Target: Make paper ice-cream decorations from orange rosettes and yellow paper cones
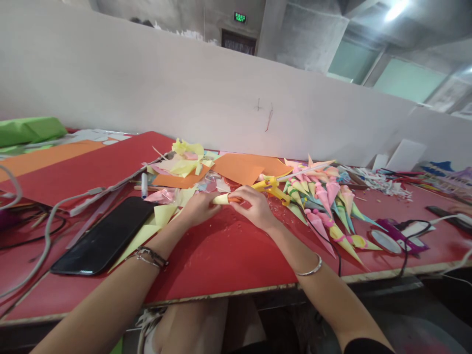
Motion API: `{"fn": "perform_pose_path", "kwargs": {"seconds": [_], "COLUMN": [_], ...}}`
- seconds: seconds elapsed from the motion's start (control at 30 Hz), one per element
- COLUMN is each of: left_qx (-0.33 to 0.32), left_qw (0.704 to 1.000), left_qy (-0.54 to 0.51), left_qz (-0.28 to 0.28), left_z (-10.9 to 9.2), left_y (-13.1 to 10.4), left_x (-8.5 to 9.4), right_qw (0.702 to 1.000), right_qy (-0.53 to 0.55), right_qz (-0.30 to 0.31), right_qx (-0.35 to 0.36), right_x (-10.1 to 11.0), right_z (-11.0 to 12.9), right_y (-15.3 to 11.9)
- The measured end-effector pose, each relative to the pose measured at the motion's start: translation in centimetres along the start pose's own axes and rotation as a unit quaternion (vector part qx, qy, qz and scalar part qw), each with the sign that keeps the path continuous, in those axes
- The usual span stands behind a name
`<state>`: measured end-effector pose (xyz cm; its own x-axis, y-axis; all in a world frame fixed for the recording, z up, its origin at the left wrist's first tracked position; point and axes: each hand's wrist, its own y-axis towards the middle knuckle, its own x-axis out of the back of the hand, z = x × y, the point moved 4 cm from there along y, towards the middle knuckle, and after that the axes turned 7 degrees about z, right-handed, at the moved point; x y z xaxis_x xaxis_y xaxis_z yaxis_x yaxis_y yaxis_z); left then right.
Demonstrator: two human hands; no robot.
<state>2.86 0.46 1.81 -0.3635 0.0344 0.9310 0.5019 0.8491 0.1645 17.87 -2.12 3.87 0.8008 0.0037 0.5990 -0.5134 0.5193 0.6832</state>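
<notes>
Between my two hands is a small rolled paper piece (pixel 221 199), pale yellow with an orange part at its right end. The fingers of my left hand (pixel 201 207) are closed on its yellow end. My right hand (pixel 253 206) pinches the orange end; the fingers hide part of it. Just right of my right hand lies a yellow glue gun (pixel 272 187). Beyond it is a pile of small paper cones (pixel 324 191) in pink, yellow, green and blue.
A black phone (pixel 105 236) lies left of my forearm, over pale yellow paper. Orange sheets (pixel 239 168) and paper scraps (pixel 188 160) lie at the back, by a white partition (pixel 206 93). A round white lid-like disc (pixel 383 241) and dark cables are at right.
</notes>
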Motion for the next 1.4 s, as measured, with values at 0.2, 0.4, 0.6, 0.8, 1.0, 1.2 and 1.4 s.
{"fn": "perform_pose_path", "kwargs": {"seconds": [0.2, 0.4, 0.6, 0.8, 1.0, 1.2, 1.4], "left_qx": [0.022, 0.069, 0.010, 0.011, 0.003, -0.005, -0.003], "left_qw": [0.999, 0.992, 0.999, 0.976, 0.967, 0.977, 0.991], "left_qy": [0.032, 0.103, -0.046, -0.206, -0.234, -0.197, -0.127], "left_qz": [-0.001, 0.011, 0.019, 0.075, 0.098, 0.080, 0.034], "left_z": [0.0, -0.1, 0.2, -0.5, -0.8, -0.6, -0.6], "left_y": [0.0, -0.3, 0.0, 0.1, 0.0, 0.0, 0.1], "left_x": [0.0, 0.4, -0.4, -1.0, -1.0, -1.4, -1.2], "right_qw": [1.000, 0.999, 0.996, 0.983, 0.983, 0.985, 0.982], "right_qy": [-0.010, 0.003, 0.045, 0.122, 0.129, 0.101, 0.116], "right_qz": [0.000, 0.001, -0.029, -0.062, -0.059, -0.065, -0.082], "right_qx": [-0.024, -0.050, -0.076, -0.125, -0.113, -0.122, -0.125], "right_x": [-0.1, -0.4, -0.3, -0.3, -0.2, -0.4, -0.7], "right_z": [-0.3, -0.6, -0.5, -1.0, -1.1, -0.9, -1.1], "right_y": [0.1, 0.1, 0.0, -0.2, -0.2, -0.1, -0.1]}}
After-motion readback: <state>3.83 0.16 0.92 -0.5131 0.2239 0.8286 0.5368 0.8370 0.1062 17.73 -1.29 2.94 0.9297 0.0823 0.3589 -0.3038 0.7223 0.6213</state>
